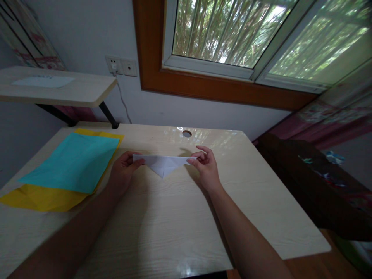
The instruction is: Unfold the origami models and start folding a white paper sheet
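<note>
1. I see my left hand (123, 170) and right hand (205, 164) pinching opposite ends of the folded white paper (163, 163), just above the desk (174, 224).
2. Its long edge runs left-right; its point faces me.
3. Teal sheet (74, 162) lies on yellow sheet (37, 197).

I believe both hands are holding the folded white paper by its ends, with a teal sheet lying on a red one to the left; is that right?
Not quite: in the head view the teal sheet lies on a yellow sheet, not a red one. The left hand and right hand do hold the white paper by its ends.
</note>
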`<state>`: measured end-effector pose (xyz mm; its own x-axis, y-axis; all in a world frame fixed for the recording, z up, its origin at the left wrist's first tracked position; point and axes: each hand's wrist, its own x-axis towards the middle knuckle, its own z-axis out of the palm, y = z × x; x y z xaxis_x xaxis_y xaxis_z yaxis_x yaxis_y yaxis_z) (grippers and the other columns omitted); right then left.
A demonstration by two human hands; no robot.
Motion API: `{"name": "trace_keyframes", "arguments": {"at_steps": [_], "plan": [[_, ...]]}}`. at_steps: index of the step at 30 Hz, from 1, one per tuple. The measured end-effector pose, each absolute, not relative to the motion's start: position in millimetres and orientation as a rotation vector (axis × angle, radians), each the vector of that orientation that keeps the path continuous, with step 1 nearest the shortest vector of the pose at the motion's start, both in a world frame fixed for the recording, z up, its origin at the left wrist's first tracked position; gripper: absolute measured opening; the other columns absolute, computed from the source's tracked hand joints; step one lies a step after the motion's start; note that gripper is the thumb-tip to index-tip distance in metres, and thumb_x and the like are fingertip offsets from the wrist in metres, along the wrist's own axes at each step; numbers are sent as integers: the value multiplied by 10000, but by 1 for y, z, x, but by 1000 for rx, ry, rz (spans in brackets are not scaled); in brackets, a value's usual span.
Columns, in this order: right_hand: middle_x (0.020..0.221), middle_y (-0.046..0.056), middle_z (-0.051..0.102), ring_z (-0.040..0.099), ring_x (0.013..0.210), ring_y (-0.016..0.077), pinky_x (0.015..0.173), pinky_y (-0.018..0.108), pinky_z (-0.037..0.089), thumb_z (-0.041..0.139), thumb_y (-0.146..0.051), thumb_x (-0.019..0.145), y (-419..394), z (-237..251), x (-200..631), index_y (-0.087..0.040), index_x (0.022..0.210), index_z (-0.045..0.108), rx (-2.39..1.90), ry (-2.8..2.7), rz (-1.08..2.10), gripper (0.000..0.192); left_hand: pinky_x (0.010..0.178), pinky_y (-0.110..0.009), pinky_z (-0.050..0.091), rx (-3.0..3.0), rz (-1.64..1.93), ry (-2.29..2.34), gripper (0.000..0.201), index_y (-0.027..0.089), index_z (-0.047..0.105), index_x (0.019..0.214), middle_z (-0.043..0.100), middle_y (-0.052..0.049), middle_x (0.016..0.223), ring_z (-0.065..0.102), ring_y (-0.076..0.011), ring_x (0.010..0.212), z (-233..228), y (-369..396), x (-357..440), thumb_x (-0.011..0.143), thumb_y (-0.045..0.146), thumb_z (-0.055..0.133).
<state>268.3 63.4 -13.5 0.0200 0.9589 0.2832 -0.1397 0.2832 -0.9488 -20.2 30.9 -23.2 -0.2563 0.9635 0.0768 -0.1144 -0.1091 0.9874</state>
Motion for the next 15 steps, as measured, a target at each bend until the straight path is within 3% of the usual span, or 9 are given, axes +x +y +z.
{"name": "trace_keyframes", "arguments": {"at_steps": [4, 7, 11, 15], "plan": [[854, -20, 689, 627, 783, 163, 756, 324, 514, 819, -273, 760, 59, -10, 271, -287, 1055, 652, -977, -1292, 935, 339, 842, -347, 538, 1172, 1509, 1400, 244, 218, 726, 868, 718, -11, 836, 670, -203, 823, -15, 27, -20, 728, 386, 834], [876, 15, 681, 597, 770, 173, 729, 330, 496, 800, -320, 796, 55, -7, 273, -257, 927, 711, -1053, -1408, 779, 170, 925, -360, 511, 1282, 1510, 1402, 181, 245, 758, 920, 721, -27, 965, 656, -214, 957, -8, 25, -19, 811, 388, 773], [868, 29, 683, 586, 751, 183, 694, 335, 482, 762, -344, 840, 51, -3, 274, -259, 922, 728, -1071, -1501, 692, 123, 964, -338, 485, 1407, 1618, 1382, 114, 267, 761, 892, 658, -27, 1122, 599, -199, 1068, -7, 26, -21, 817, 351, 773], [891, 34, 694, 614, 801, 198, 723, 349, 482, 723, -297, 873, 50, 1, 275, -270, 910, 726, -1023, -1558, 618, 46, 982, -334, 472, 1482, 1655, 1326, 70, 269, 753, 873, 629, -20, 1109, 584, -186, 1064, -10, 26, -23, 827, 321, 764]]}}
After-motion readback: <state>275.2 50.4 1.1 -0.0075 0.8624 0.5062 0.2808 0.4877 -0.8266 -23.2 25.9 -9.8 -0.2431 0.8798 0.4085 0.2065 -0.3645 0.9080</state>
